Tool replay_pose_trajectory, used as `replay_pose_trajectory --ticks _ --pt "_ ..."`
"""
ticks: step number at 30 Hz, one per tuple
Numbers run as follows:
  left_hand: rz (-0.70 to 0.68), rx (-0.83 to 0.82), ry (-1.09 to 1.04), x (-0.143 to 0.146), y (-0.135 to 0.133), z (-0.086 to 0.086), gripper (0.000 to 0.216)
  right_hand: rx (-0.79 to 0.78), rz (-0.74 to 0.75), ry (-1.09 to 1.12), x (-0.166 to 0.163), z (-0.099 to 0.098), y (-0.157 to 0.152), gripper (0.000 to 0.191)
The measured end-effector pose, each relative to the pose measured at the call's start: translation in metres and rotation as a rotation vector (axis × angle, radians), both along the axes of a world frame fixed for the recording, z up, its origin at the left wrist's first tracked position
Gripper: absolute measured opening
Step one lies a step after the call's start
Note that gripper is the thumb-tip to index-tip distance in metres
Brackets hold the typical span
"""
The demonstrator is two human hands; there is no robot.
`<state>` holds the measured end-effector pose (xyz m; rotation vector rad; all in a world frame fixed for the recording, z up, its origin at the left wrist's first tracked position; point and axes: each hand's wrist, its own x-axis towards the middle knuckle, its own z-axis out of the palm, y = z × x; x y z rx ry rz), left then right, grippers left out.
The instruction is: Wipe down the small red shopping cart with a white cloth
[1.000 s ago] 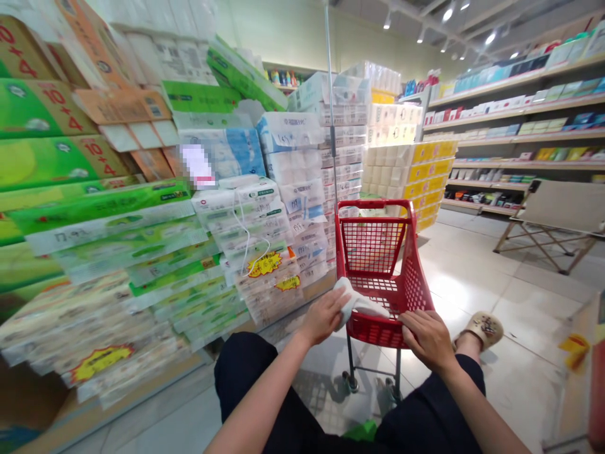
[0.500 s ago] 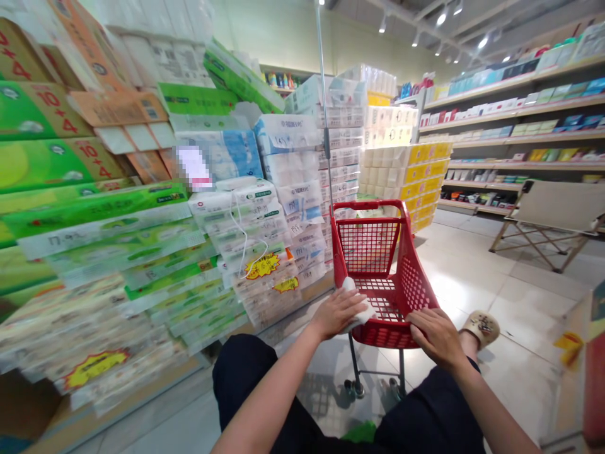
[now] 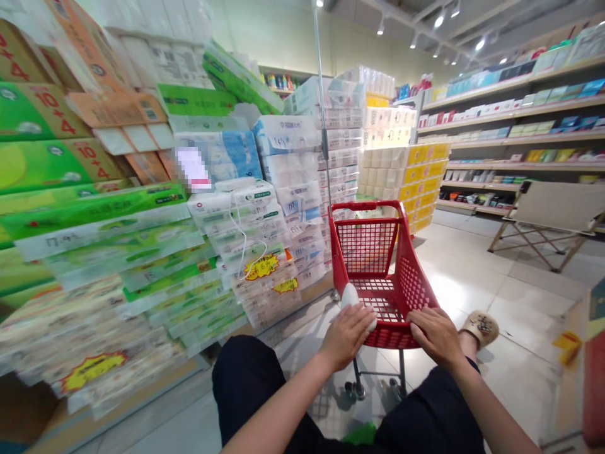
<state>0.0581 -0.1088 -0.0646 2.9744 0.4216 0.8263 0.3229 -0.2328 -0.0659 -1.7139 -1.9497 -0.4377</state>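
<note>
A red shopping cart (image 3: 397, 261) with a mesh basket stands between my knees. My left hand (image 3: 348, 334) presses a white cloth (image 3: 350, 296) against the near left corner of the basket rim; its fingers are closed over the cloth. Whether it is fabric or a paper wipe I cannot tell. My right hand (image 3: 432, 334) grips the near right part of the same rim, with the fingertips curled over the edge. A thin metal pole (image 3: 321, 82) rises from the cart's far left side.
Stacked tissue packs (image 3: 189, 233) line the left. Toilet-roll packs (image 3: 420, 183) stand behind the cart. A folding chair (image 3: 562, 205) and stocked shelves (image 3: 515, 120) are on the right. My foot in a beige clog (image 3: 479, 329) rests on the tiled floor beside the cart.
My left hand has slid slightly right and toward me along the rim, with the cloth still under it. More of the cloth shows above the fingers. My right hand stays put.
</note>
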Motion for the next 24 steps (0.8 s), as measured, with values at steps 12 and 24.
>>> replay_pose_trajectory --ticks 12,24 --pt "0.095 -0.099 0.094 0.003 0.077 0.038 0.050 0.019 0.014 0.016 -0.010 0.004 0.000 0.017" --pt "-0.117 0.044 0.039 -0.011 0.018 0.004 0.041 0.005 0.004 0.028 -0.012 0.014 -0.007 0.019"
